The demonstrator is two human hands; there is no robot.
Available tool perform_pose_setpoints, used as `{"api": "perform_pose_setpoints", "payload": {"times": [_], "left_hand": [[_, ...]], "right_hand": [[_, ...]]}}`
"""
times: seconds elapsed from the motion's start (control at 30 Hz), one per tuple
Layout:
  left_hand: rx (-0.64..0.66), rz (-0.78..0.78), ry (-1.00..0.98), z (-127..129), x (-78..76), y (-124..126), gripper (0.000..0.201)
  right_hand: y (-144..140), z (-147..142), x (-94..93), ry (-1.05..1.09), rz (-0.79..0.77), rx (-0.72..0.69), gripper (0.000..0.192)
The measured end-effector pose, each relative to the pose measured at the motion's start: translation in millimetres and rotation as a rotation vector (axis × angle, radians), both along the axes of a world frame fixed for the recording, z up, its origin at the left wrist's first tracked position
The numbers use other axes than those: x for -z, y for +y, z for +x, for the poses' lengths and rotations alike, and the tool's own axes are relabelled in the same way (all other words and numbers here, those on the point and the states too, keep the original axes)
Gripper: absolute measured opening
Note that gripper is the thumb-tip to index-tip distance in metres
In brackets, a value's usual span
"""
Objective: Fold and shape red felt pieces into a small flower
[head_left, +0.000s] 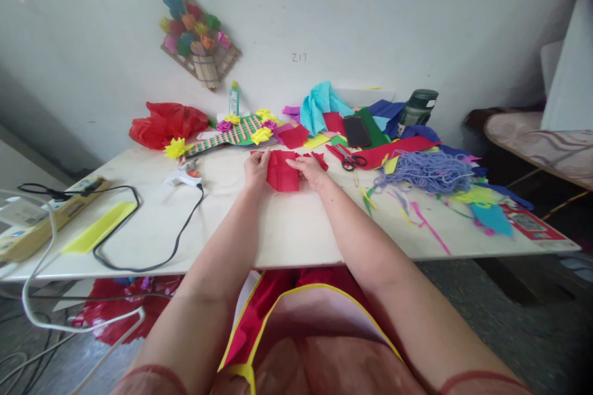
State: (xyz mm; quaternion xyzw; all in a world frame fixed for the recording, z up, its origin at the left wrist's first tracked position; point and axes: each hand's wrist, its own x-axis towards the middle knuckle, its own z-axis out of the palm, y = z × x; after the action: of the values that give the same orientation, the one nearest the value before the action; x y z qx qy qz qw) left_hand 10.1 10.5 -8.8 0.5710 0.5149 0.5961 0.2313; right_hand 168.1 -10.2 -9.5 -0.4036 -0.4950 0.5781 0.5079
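A folded piece of red crepe paper (282, 174) is stretched between my two hands over the middle of the white table. My left hand (257, 168) pinches its left edge, thumb upward. On the other side my right hand (309, 171) grips the paper, its thumb lying over the front, and a crumpled red end sticks out past the fingers. Scissors with black handles (352, 160) lie to the right of my right hand, touching a long red strip (398, 151). Left of my left hand rests a white glue gun (186, 178) with a black cord.
Behind my hands lie a decorated board with paper flowers (236, 136), a black phone (356, 131) and a turquoise sheet (324, 108). Purple-blue yarn (421, 173) and paper scraps cover the right side. A power strip (55, 216) and a yellow sheet (99, 228) occupy the left.
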Motion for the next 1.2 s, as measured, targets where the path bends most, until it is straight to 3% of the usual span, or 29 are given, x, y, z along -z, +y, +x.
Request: {"api": "perform_pose_setpoints", "payload": {"times": [0.33, 0.67, 0.93, 1.2], "left_hand": [[0.196, -0.059, 0.040, -2.6, 4.2, -1.0, 0.040], [0.320, -0.126, -0.171, 0.6, 4.3, -1.6, 0.041], [0.405, -0.199, -0.211, 0.9, 1.7, -5.8, 0.037], [0.474, -0.231, -0.288, -0.5, 0.2, -7.6, 0.034]], "right_hand": [[0.4, -1.3, 1.0, -0.113, 0.141, 0.066, 0.018], [-1.5, -1.1, -1.2, -0.118, 0.209, 0.062, 0.024], [0.4, -0.3, -1.5, -0.218, 0.255, 0.128, 0.023], [-4.8, -0.9, -4.7, -0.144, 0.265, 0.104, 0.023]]}}
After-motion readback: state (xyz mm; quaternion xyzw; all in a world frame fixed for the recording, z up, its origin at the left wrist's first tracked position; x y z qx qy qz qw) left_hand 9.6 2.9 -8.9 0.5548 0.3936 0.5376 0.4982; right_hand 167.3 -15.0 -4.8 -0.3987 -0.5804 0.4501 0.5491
